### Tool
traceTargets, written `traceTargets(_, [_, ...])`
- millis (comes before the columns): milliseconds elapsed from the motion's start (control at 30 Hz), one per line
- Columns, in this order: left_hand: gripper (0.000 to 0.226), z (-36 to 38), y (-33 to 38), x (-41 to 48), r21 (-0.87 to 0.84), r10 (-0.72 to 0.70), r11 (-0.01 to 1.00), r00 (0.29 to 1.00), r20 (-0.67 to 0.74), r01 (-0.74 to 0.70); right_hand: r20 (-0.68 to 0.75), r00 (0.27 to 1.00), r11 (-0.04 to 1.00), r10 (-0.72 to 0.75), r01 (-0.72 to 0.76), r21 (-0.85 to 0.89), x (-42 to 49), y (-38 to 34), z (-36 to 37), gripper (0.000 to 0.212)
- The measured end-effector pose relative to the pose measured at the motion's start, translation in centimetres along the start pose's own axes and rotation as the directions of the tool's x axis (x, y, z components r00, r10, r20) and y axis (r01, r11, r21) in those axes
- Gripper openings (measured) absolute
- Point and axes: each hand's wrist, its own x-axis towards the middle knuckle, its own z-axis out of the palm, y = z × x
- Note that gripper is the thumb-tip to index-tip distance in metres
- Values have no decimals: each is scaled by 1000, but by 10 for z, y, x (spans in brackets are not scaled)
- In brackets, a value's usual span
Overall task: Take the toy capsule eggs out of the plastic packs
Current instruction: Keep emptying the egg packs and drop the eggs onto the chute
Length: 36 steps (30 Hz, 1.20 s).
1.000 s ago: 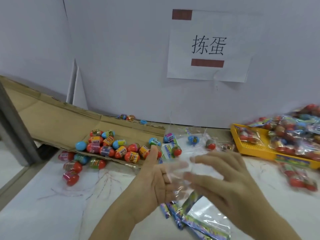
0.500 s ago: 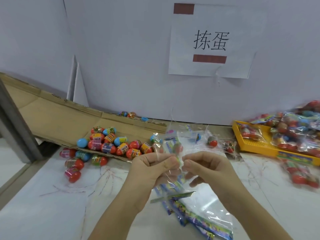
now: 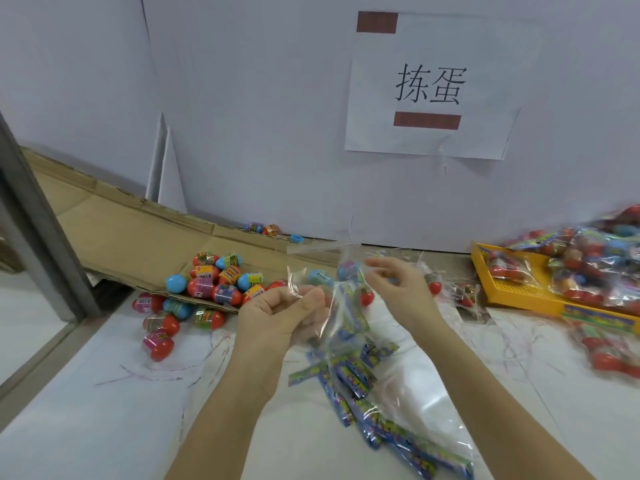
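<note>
White tabletop (image 3: 86,427), pen-scrawled, against a white wall with a taped paper sign (image 3: 429,88). The right edge is blurred and cut off, where a yellow perforated plastic tray (image 3: 519,292) is heaped with sealed packs (image 3: 588,265). Left hand (image 3: 284,313) pinches a crinkled clear plastic pack (image 3: 346,317) between thumb and fingers. Right hand (image 3: 398,282) is just beside it, fingers curled and smeared, grip unreadable. Eggs show through the film, whether inside or behind is unclear. Loose capsule eggs (image 3: 214,282), glossy red and blue, lie on a cardboard flap (image 3: 121,237). Flat printed wrappers (image 3: 398,438) lie below the hands.
</note>
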Motion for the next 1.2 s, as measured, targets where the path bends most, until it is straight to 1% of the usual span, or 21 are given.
traceTargets(33, [12, -2, 1, 1, -20, 2, 1000, 1000, -6, -2, 24, 1000, 973, -12, 17, -232, 9, 8, 5, 29])
traceTargets(100, [10, -2, 1, 1, -21, 10, 1000, 1000, -14, -10, 84, 996, 843, 33, 18, -538, 18, 23, 17, 36])
traceTargets(167, [11, -1, 0, 0, 1, 24, 1000, 1000, -14, -24, 72, 997, 730, 7, 44, -682, 20, 31, 26, 30])
traceTargets(200, [12, -1, 0, 0, 8, 32, 999, 999, -13, -32, 52, 998, 727, -39, 64, -684, 20, 33, 27, 29])
traceTargets(233, [14, -1, 0, 0, 14, 41, 999, 999, -15, -41, 16, 996, 783, -89, 80, -616, 19, 32, 26, 30])
traceTargets(267, [15, -1, 0, 0, 28, 54, 998, 998, -21, -53, -45, 991, 879, -128, 92, -467, 16, 29, 24, 32])
traceTargets(300, [17, -1, 0, 0, 54, 76, 996, 997, -31, -74, -126, 980, 959, -154, 118, -258, 12, 22, 21, 32])
traceTargets(333, [18, -1, 0, -1, 86, 106, 991, 994, -40, -102, -203, 964, 985, -171, 166, -41, 8, 11, 15, 29])
traceTargets(400, [22, 1, 0, -2, 158, 177, 973, 983, -51, -167, -278, 936, 919, -218, 293, 266, -2, -13, 2, 23])
traceTargets(467, [24, 4, 0, -3, 220, 231, 952, 971, -53, -214, -238, 906, 798, -351, 422, 430, -14, -37, -10, 14])
traceTargets(567, [25, 7, -5, -4, 270, 306, 919, 951, -35, -286, -119, 824, 705, -554, 540, 459, -32, -61, -18, 14])
traceTargets(667, [19, 6, -8, -5, 319, 406, 867, 914, -8, -382, -28, 838, 793, -545, 527, 306, -36, -64, -18, 26])
traceTargets(733, [16, 5, -9, -8, 402, 486, 797, 874, 15, -451, 77, 858, 839, -508, 472, 269, -34, -61, -22, 27])
traceTargets(800, [14, 4, -11, -11, 517, 583, 678, 811, 54, -522, 201, 821, 835, -534, 474, 281, -34, -58, -25, 24])
traceTargets(867, [14, 8, -10, -13, 578, 631, 607, 773, 68, -545, 159, 809, 801, -566, 495, 336, -36, -56, -20, 26])
traceTargets(933, [10, 14, -9, -20, 546, 591, 640, 800, 98, -540, -44, 842, 740, -538, 497, 454, -41, -59, -10, 32])
traceTargets(1000, [10, 19, -7, -29, 428, 489, 721, 838, 243, -545, -214, 860, 683, -464, 501, 532, -44, -64, -1, 43])
traceTargets(1033, [15, 18, -6, -33, 355, 444, 757, 830, 336, -549, -266, 859, 652, -437, 506, 565, -44, -66, 1, 49])
traceTargets(1100, [40, 27, 5, -37, 208, 370, 836, 800, 472, -508, -282, 884, 569, -373, 458, 683, -45, -70, 1, 54])
traceTargets(1167, [65, 33, 12, -32, 218, 287, 889, 860, 422, -403, -191, 938, 468, -288, 312, 827, -45, -72, 1, 47])
traceTargets(1200, [63, 34, 13, -29, 266, 230, 905, 908, 351, -333, -142, 956, 413, -255, 240, 879, -45, -72, 2, 44])
